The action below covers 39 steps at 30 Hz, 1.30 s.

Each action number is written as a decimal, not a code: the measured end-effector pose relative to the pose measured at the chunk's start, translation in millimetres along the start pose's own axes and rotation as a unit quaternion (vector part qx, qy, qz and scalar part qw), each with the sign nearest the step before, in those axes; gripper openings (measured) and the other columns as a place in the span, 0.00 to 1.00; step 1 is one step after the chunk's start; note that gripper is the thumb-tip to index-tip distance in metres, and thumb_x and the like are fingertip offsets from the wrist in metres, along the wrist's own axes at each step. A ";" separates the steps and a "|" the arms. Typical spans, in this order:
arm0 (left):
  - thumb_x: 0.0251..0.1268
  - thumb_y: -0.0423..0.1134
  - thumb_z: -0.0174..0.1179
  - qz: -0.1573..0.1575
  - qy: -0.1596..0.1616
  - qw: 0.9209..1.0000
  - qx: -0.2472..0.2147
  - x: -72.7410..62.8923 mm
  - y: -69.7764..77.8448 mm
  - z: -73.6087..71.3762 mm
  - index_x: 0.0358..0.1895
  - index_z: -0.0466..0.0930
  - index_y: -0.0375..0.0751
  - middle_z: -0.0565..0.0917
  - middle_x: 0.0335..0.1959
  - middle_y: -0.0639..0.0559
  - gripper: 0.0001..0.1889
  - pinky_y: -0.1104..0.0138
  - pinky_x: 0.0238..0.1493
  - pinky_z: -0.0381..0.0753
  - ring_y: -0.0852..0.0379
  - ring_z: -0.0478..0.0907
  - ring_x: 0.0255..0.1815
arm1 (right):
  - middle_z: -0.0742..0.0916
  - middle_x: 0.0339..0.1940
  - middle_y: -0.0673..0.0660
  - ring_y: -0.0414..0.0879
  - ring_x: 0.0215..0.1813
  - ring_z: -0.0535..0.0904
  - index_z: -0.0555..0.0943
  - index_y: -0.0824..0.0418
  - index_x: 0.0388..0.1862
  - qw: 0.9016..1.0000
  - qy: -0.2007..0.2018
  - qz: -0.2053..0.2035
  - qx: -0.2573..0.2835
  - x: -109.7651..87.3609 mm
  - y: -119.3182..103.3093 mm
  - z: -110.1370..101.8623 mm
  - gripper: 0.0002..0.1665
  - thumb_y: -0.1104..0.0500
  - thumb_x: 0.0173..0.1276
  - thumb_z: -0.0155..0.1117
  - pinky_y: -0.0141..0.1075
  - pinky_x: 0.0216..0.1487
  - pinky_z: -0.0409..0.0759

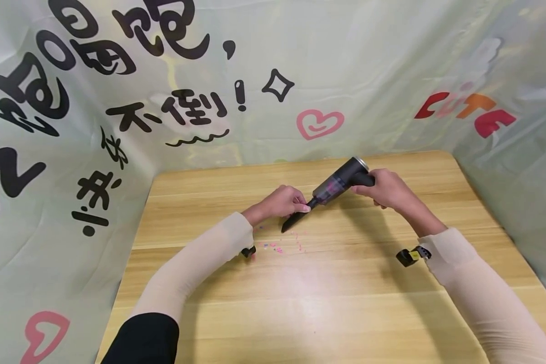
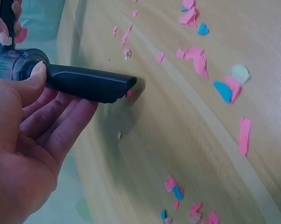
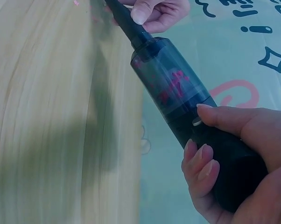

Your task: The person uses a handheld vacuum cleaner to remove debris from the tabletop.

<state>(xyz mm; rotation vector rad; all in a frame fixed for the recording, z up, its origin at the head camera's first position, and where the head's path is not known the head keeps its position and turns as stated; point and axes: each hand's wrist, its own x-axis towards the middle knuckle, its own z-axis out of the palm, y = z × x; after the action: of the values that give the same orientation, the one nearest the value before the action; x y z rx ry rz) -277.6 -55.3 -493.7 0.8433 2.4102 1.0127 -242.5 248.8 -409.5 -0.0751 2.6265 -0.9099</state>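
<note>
A black handheld vacuum cleaner (image 1: 349, 172) slants over the wooden table, its nozzle end pointing down to the left. My right hand (image 1: 387, 189) grips its handle, the thumb lying along the body in the right wrist view. With thumb on top and fingers beneath, my left hand (image 1: 284, 200) pinches the flat crevice nozzle (image 2: 91, 83) near its base. Pink bits show inside the see-through dust cup (image 3: 173, 79). Around the nozzle's slanted tip lie small pink, blue and pale paper scraps (image 2: 200, 60); one pink scrap is right at the tip.
The wooden table (image 1: 336, 303) reaches back to a pale printed curtain (image 1: 373, 60) with black lettering and pink hearts. Similar cloth hangs along both sides. Black wrist cameras (image 1: 407, 257) sit at the sleeve cuffs.
</note>
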 end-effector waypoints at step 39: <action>0.72 0.47 0.68 0.020 -0.030 0.999 -0.020 19.3 30.3 34.6 0.43 0.90 0.40 0.92 0.39 0.47 0.12 0.67 0.26 0.85 0.46 0.86 0.21 | 0.77 0.17 0.54 0.46 0.18 0.72 0.72 0.68 0.45 1.000 -0.005 0.012 0.001 -33.5 40.8 -15.4 0.28 0.43 0.76 0.65 0.40 0.20 0.75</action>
<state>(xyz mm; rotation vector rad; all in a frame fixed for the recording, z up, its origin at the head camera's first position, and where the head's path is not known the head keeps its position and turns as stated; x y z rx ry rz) -261.3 -8.2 -496.6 0.8988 2.3236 1.0314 -213.9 295.7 -412.5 -0.0465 2.6122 -0.9021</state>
